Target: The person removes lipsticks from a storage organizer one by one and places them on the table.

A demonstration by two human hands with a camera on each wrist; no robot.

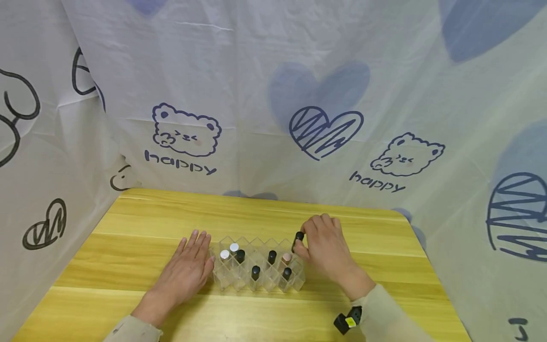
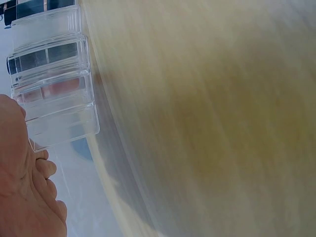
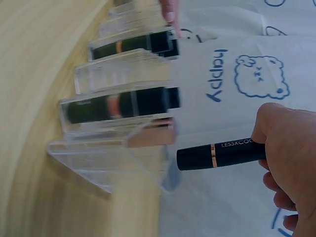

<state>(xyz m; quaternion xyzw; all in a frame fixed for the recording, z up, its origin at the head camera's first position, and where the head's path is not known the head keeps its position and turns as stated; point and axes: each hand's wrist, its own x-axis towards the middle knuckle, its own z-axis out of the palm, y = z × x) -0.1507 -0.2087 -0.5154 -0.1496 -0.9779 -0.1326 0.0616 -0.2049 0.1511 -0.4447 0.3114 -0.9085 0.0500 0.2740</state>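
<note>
A clear plastic lipstick organizer (image 1: pixel 270 284) with diamond-shaped slots stands on the table. Several lipsticks stand upright in it, some with black caps like one near the front (image 1: pixel 255 272), two with white tops (image 1: pixel 224 255) and one with a pinkish top (image 1: pixel 287 258). My right hand (image 1: pixel 325 244) pinches a black lipstick tube (image 3: pixel 222 154) with a rose-gold band and pale lettering, held at the organizer's back right corner, above its slots. My left hand (image 1: pixel 188 268) has its fingers extended, the thumb side against the organizer's left end.
The wooden table (image 1: pixel 239 318) has a back edge close to a hanging white cloth (image 1: pixel 256 156) printed with hearts, bears and the word "happy". More of this cloth hangs along both sides. A small black device (image 1: pixel 348 320) is strapped at the right wrist.
</note>
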